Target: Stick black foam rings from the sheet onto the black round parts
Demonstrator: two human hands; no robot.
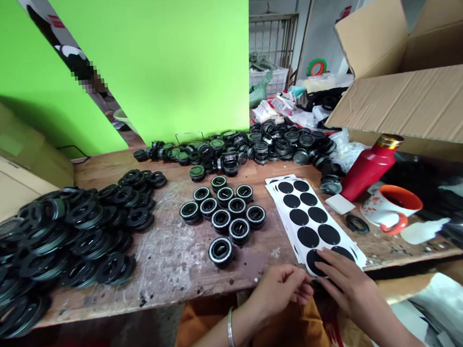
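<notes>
A stack of white sheets with round black stickers (pixel 308 237) lies at the table's front edge. My right hand (pixel 349 287) rests on its near end, fingers stretched out over the lowest black circles. Just left of the stack, my left hand (pixel 282 288) is closed, its fingers curled with the tips together. Whether anything is between those fingertips is hidden. Beyond my left hand stands a cluster of small round black parts with pale rims (pixel 221 221). The nearest single one (pixel 221 252) sits a little apart from the rest.
Flat black rings (pixel 85 218) are piled at the left. More round parts (pixel 262 148) line the back. At the right are a red bottle (pixel 369 167), a mug (pixel 384 206), a black ring (pixel 357 223) and an open cardboard box (pixel 411 98). A green panel (pixel 157 61) stands behind.
</notes>
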